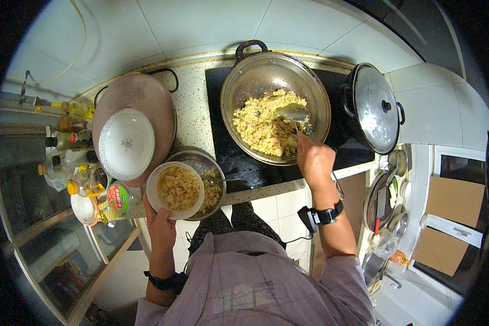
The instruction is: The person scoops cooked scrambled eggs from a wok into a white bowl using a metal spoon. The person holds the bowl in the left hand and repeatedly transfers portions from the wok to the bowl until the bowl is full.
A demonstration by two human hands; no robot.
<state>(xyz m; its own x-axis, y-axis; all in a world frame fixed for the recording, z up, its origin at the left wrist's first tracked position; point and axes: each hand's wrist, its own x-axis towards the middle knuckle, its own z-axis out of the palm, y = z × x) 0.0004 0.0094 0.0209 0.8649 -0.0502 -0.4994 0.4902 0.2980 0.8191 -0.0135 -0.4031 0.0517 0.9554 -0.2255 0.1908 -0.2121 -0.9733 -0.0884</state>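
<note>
My right hand (316, 157) grips the handle of a metal spatula (293, 112), its blade resting in the yellow fried rice (265, 122). The rice, dotted with pink bits, lies in the near half of a large steel wok (265, 71) on the black cooktop (244, 177). In my left hand (161, 220) is a white bowl (153, 183), held by its rim and side. Fried rice (179, 187) fills much of that bowl. It overlaps a metal basin (218, 169) that also holds rice and a utensil with a metal handle (230, 179).
A lidded black pot (377, 108) stands right of the wok. Left, a patterned white dish (126, 144) rests on a large round brownish lid or pan (142, 91). Several bottles (81, 181) line the left side. A knife (380, 203) lies on a round board at right, before the sink faucet (392, 281).
</note>
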